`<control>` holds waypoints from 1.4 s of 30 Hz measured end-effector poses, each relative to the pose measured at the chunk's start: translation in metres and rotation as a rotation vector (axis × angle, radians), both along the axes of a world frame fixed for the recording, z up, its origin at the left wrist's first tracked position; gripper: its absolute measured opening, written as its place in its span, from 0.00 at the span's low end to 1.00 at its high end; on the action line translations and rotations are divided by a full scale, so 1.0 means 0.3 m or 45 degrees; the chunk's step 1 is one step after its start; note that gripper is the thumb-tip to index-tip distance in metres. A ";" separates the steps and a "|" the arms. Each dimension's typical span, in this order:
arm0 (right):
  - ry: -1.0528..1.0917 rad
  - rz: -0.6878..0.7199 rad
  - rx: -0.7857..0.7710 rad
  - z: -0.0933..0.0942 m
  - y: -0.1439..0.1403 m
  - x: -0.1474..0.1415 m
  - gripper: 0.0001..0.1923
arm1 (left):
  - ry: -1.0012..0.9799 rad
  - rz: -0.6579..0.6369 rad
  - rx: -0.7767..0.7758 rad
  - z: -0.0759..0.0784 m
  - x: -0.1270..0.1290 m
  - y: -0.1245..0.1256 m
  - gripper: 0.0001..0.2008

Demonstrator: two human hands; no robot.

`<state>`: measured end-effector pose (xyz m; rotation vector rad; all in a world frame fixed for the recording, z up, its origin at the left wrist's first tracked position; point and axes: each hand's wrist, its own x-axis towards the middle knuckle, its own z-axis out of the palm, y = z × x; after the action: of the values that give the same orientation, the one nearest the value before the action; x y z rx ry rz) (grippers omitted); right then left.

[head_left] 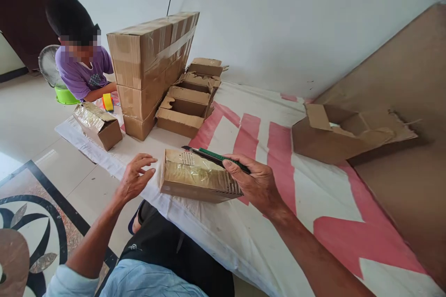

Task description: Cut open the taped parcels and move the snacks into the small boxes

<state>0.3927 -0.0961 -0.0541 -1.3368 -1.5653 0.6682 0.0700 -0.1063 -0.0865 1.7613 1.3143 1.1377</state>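
Observation:
In front of me a cardboard box [195, 178] lies on the cloth-covered table, clear tape across its worn top. My right hand [256, 181] is closed around a green utility knife [223, 158], whose dark blade points left above the box. Just left of the box, my left hand [137, 176] holds nothing; its fingers are apart and reach toward the box's end.
Stacked taped boxes [146, 74] rise at the back, beside several opened boxes [190, 97]. A smaller box [97, 125] and a yellow tape roll [108, 102] are near another person [83, 65]. To the right stand an open box [324, 137] and a large cardboard sheet [400, 148].

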 end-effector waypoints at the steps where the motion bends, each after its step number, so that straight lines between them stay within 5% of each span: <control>1: 0.017 -0.017 -0.014 -0.010 0.001 0.005 0.18 | -0.046 -0.045 -0.004 -0.001 0.034 0.026 0.12; 6: 0.091 -0.024 -0.062 -0.030 0.003 0.016 0.20 | -0.056 -0.155 -0.124 -0.027 0.109 0.100 0.10; 14: 0.077 0.025 -0.053 -0.013 0.005 0.012 0.19 | -0.426 -0.155 -0.279 -0.075 0.062 0.114 0.13; 24: 0.092 0.065 -0.066 -0.040 0.003 0.016 0.18 | -0.122 -0.151 -0.210 -0.055 0.073 0.129 0.12; 29: -0.020 0.250 -0.031 0.025 0.008 -0.010 0.16 | -0.044 -0.179 -0.251 -0.031 0.093 0.121 0.15; 35: -0.200 0.436 0.051 0.118 0.019 -0.037 0.15 | -0.222 -0.236 -0.265 -0.065 0.117 0.127 0.24; 42: -0.329 0.523 0.086 0.161 0.049 -0.031 0.14 | -0.059 -0.183 -0.258 -0.051 0.104 0.117 0.18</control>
<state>0.3832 -0.0813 -0.0059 -1.0908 -2.0846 0.7011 0.1012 -0.0711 -0.1017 1.6429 1.2096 0.9267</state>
